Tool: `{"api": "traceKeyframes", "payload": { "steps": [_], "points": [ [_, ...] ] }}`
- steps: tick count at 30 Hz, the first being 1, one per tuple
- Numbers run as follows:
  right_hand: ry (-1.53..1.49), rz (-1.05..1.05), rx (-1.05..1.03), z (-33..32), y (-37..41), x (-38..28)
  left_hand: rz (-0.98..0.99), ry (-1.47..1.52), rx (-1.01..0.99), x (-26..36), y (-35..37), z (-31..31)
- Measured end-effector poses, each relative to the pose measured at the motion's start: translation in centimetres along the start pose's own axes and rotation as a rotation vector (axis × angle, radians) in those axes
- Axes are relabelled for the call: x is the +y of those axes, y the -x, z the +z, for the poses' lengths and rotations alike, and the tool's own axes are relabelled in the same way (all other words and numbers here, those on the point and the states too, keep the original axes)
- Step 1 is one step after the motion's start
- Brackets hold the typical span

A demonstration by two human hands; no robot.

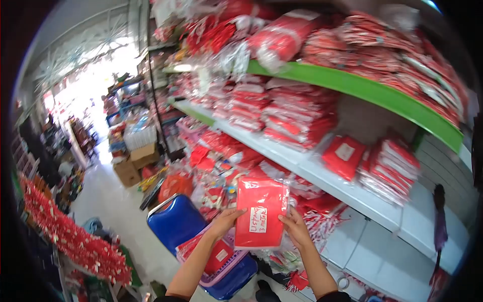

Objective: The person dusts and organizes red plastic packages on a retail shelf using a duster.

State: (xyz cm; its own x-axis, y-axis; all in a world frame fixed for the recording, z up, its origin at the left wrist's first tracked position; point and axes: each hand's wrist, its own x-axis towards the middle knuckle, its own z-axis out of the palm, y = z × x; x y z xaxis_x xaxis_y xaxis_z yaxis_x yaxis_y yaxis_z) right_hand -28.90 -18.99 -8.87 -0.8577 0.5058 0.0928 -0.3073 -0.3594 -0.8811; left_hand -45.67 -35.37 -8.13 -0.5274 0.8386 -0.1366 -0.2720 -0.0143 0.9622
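A flat plastic-wrapped packet of red folded cloth (pixel 261 194) is upright in front of me, with a handwritten white label (pixel 258 220) facing me. My left hand (pixel 226 222) pinches its left edge. On the opposite edge, my right hand (pixel 296 227) grips with the thumb on the front; the fingers behind are mostly hidden. Below my left forearm, a pink basket (pixel 232 264) rests on a blue chair (pixel 176 221). Another labelled red packet (pixel 216 257) lies inside that basket.
To the right runs a light grey shelf (pixel 282 153) with stacks of red packets (pixel 302 113). A green-edged shelf (pixel 352 85) above carries more bundles. Loose red goods (pixel 216 151) heap beneath. Cardboard boxes (pixel 136 163) stand by the aisle floor (pixel 100 201). A purple umbrella (pixel 440 234) hangs far right.
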Motion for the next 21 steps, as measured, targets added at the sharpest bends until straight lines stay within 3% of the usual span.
{"api": "traceKeyframes", "payload": {
  "steps": [4, 8, 12, 16, 18, 21],
  "points": [
    [-0.022, -0.057, 0.192, -2.5, 6.3, -3.2, -0.08, 0.016, -0.284, 1.7, -0.9, 4.9],
    [-0.094, -0.258, 0.321, -4.4, 12.4, -7.2, -0.253, 0.263, -0.593, 2.7, -1.0, 12.5],
    [-0.127, -0.364, 0.454, -6.0, 19.0, -11.1, -0.252, 0.116, -0.765, 2.5, -0.6, 20.4],
    [-0.056, -0.447, 0.603, -7.7, 24.6, -14.4, -0.303, 0.02, -0.913, -2.8, -2.6, 27.9],
    [-0.034, -0.517, 0.687, -8.6, 26.7, -15.9, -0.375, 0.226, -0.954, -3.0, -1.7, 32.7],
    [0.27, -0.548, 0.854, -11.0, 30.2, -18.0, -0.363, 0.296, -1.029, -1.2, 0.1, 39.0]
  ]
}}
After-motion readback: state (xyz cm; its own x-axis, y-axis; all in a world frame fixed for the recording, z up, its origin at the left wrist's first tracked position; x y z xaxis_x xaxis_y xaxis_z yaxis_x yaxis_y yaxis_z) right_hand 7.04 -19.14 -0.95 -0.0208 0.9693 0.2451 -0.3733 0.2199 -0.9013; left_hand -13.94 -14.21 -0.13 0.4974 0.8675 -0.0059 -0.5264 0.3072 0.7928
